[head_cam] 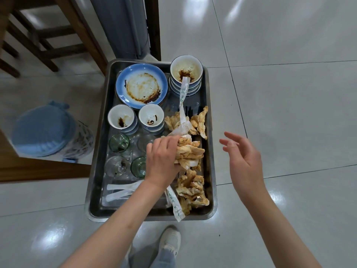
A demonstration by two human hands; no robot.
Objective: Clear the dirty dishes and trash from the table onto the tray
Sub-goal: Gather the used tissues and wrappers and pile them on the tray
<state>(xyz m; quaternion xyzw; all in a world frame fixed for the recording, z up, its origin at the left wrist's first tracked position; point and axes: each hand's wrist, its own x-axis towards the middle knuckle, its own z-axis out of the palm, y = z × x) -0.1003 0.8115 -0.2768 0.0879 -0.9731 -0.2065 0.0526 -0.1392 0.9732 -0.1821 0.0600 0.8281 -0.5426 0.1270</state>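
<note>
Napkins (188, 151), soiled and crumpled, sit bunched under my left hand (161, 160), whose fingers are curled round the wad, I judge to press it down into the tray's (96, 171) right side so nothing spills. My right hand (244, 161) hovers beyond the tray's right rim, fingers slack and holding nothing. Just left of my gripping fingers I count four glasses (118, 143); beyond them two cups (121, 118), one plate (141, 85), one stack of bowls (186, 76). Near my wrist lie two spoons (123, 188). The tray rests on the floor (289, 93).
</note>
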